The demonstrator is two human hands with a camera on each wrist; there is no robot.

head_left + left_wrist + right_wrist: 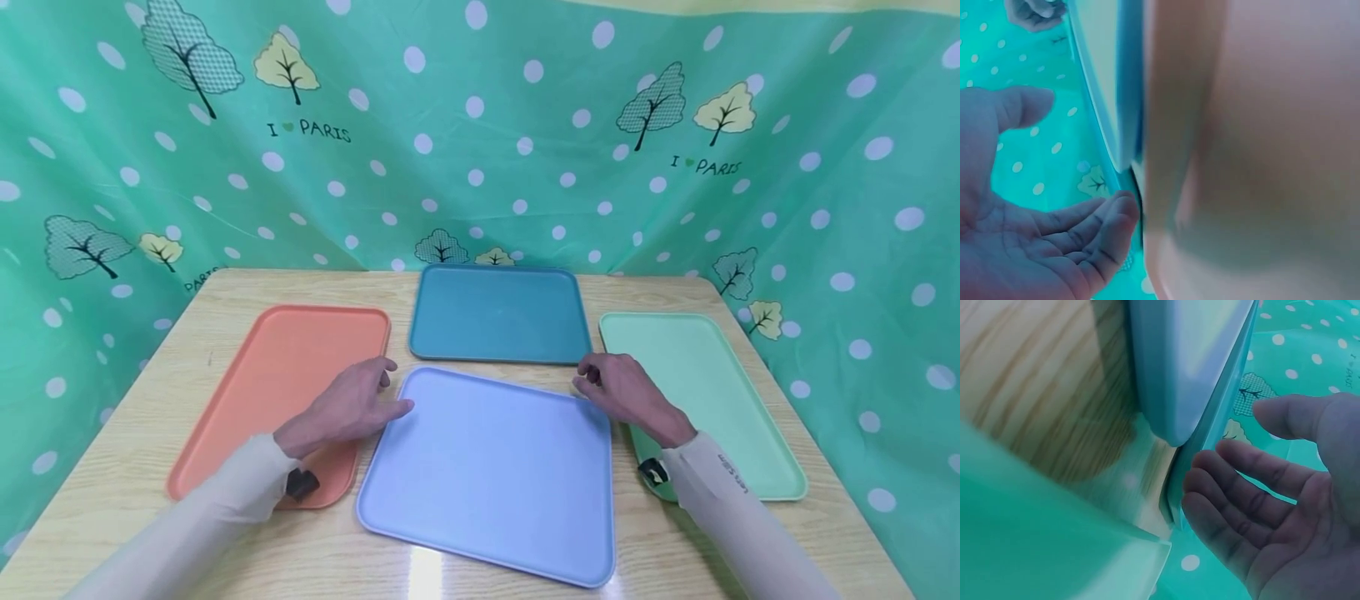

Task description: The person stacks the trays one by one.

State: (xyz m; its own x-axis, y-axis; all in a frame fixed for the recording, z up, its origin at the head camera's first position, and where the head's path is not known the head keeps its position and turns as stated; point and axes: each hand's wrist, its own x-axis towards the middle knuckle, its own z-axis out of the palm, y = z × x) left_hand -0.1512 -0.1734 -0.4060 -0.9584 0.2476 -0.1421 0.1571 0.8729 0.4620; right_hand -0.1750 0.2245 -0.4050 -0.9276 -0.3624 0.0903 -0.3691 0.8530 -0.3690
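Right now both my hands are free of any hold: my left hand (351, 404) hangs with fingers loosely bent over the right side of the coral tray (300, 358), its thumb reaching towards the far left corner of the lavender-blue tray (487, 475), and my right hand (626, 390), just as slack, is by that tray's far right corner, near the teal tray (501, 315). Whether a fingertip brushes a rim I cannot tell. The lavender-blue tray lies flat on the near middle of the wooden table (300, 550), turned a little, so its far right corner sits nearer me than its far left one; the teal tray is beyond it, the coral one to its left, the mint-green tray (690, 375) to its right. I take the step in hand to be the setting out of these trays, with the lavender-blue one the piece being handled, though from this pose I could be reaching for it or leaving it. If it is to be squared up, the next move calls for me to take both side rims lightly and swing its right side away from me, keeping clear of the teal tray's near edge
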